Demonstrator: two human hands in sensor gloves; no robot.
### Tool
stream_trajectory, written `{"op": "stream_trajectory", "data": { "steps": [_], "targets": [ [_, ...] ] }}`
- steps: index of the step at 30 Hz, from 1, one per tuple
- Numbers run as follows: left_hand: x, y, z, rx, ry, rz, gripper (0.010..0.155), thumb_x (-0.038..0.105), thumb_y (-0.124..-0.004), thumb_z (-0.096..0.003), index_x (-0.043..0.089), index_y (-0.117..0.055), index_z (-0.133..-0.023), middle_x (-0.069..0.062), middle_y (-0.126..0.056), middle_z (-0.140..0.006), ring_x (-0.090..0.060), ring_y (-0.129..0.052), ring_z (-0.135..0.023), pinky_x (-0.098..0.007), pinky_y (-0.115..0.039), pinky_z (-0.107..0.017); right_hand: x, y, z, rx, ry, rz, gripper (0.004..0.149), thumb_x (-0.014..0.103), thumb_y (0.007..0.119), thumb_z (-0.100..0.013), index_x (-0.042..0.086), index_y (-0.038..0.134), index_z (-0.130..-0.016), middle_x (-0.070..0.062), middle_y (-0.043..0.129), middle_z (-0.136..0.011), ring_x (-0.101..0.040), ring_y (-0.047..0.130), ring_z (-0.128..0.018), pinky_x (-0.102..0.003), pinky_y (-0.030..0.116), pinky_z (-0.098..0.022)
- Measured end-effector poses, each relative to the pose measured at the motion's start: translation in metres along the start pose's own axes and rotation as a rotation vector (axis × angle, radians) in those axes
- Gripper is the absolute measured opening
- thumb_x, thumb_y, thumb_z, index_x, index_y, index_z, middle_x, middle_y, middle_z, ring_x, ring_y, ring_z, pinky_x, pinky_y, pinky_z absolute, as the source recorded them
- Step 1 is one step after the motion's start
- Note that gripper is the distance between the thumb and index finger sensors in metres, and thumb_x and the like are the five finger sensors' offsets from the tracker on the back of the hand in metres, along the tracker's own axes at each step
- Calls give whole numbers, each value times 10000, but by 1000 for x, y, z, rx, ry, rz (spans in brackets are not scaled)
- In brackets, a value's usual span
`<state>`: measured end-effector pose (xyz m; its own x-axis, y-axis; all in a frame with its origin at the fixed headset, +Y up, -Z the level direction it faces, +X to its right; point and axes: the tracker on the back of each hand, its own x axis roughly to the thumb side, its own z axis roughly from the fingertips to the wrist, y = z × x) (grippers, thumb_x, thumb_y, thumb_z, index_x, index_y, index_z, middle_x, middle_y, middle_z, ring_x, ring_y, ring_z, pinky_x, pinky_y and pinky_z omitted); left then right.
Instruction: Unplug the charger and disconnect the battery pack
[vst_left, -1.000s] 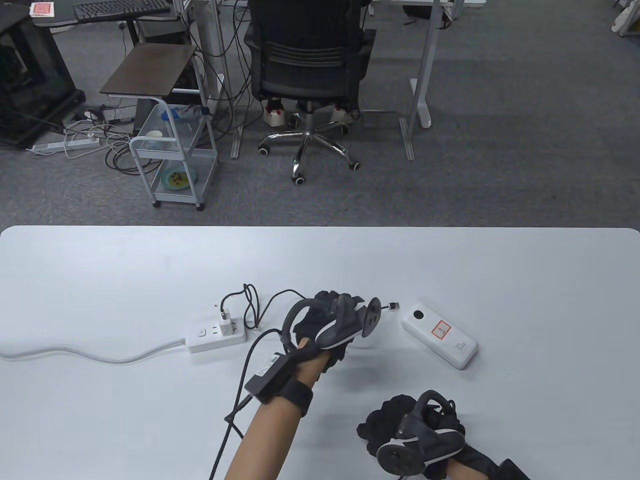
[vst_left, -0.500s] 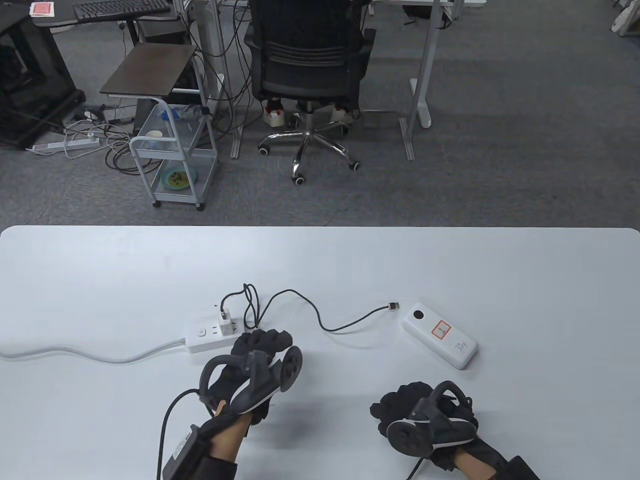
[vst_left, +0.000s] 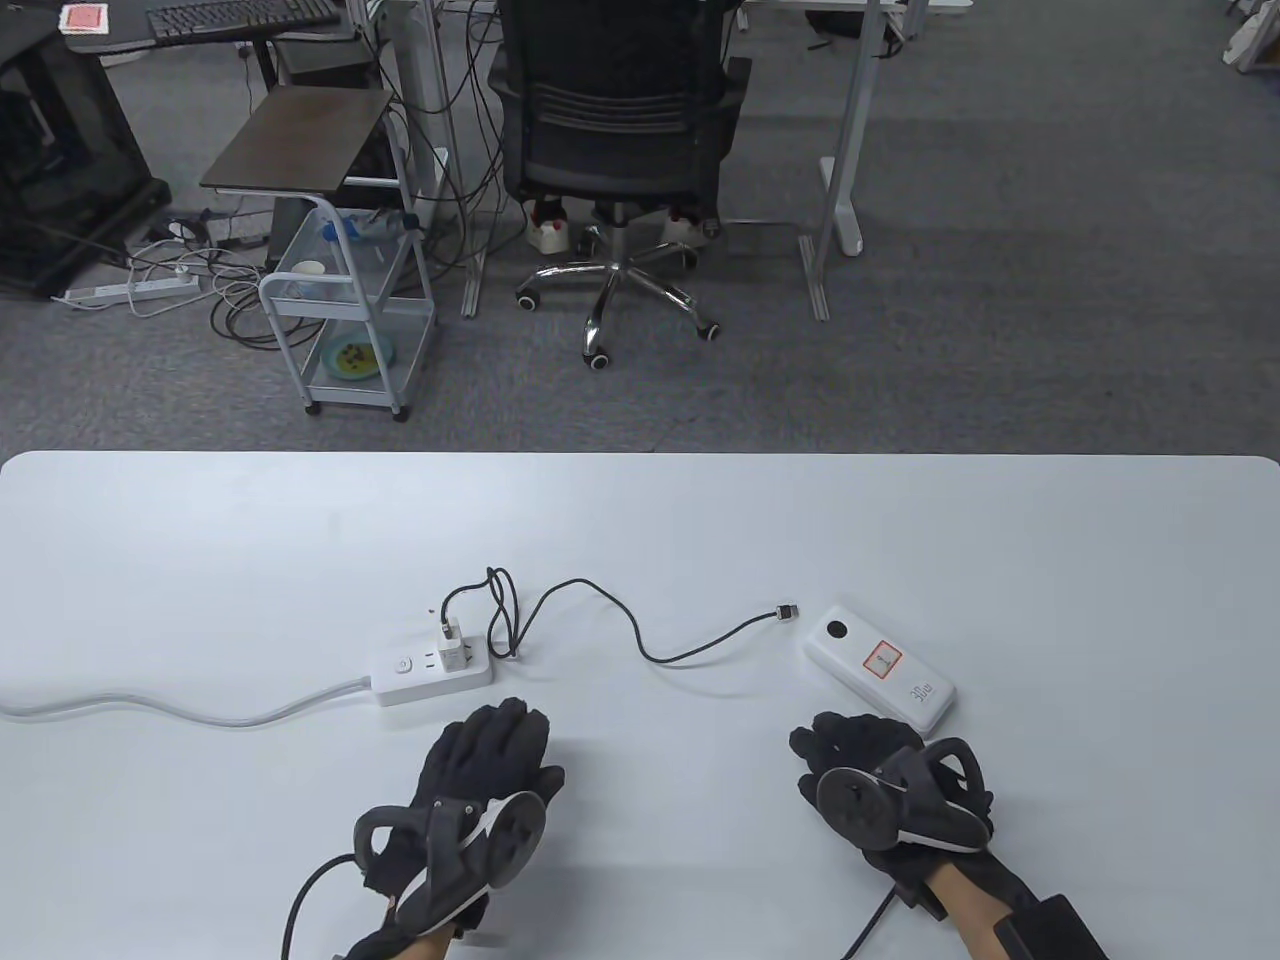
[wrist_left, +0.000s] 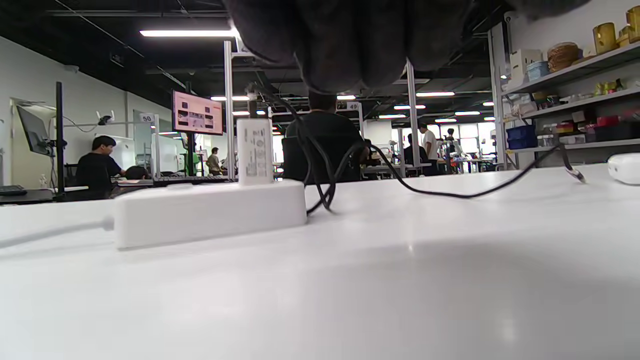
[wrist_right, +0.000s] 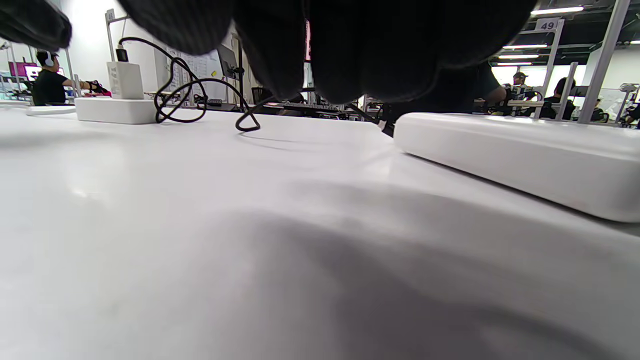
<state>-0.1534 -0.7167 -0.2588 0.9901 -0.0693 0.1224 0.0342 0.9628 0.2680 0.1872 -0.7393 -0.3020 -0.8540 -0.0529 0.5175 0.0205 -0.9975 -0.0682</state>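
A white charger stands plugged into a white power strip; it also shows in the left wrist view. Its black cable runs right and ends in a free plug lying just left of the white battery pack, not inserted. My left hand lies flat on the table below the strip, fingers spread, holding nothing. My right hand rests on the table just below the pack, holding nothing.
The strip's white cord runs off the table's left edge. Beyond the table's far edge stand an office chair and a small trolley on the floor.
My left hand let go of the cable plug near the pack and drew back left and down to rest below the power strip. My right hand moved up toward the pack.
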Motion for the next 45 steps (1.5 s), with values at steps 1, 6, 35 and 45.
{"op": "stream_trajectory", "data": {
  "steps": [1, 6, 35, 45],
  "targets": [
    [1, -2, 0, -21, -7, -23, 608, 691, -639, -457, 469, -708, -1018, 171, -801, -1114, -102, -902, -1039, -316, -734, -824, 2, 1, -1, 4, -8, 7, 548, 448, 614, -500, 213, 680, -992, -156, 704, -1041, -417, 769, -824, -611, 633, -608],
    [2, -15, 4, -57, -54, -68, 608, 690, -648, -451, 479, -703, -1018, 176, -793, -1122, -97, -893, -1051, -320, -730, -829, 8, 6, -3, 18, -17, 70, 620, 476, 616, -495, 216, 550, -1053, -153, 667, -1062, -409, 752, -845, -605, 631, -616],
    [-110, 12, -86, -166, 365, -43, 813, 706, -777, -370, 432, -569, -1107, 128, -633, -1217, -131, -784, -1131, -361, -658, -871, -4, -5, -4, 66, 18, 1, 711, 506, 618, -494, 220, 387, -1103, -196, 553, -1101, -445, 674, -876, -627, 583, -640],
    [-114, -21, -105, -340, 395, -34, 945, 687, -841, -310, 415, -483, -1141, 101, -548, -1248, -152, -709, -1173, -385, -624, -886, -5, -1, -9, 93, 12, -13, 714, 507, 618, -494, 215, 388, -1103, -200, 547, -1105, -451, 667, -880, -631, 577, -643]
  ]
}}
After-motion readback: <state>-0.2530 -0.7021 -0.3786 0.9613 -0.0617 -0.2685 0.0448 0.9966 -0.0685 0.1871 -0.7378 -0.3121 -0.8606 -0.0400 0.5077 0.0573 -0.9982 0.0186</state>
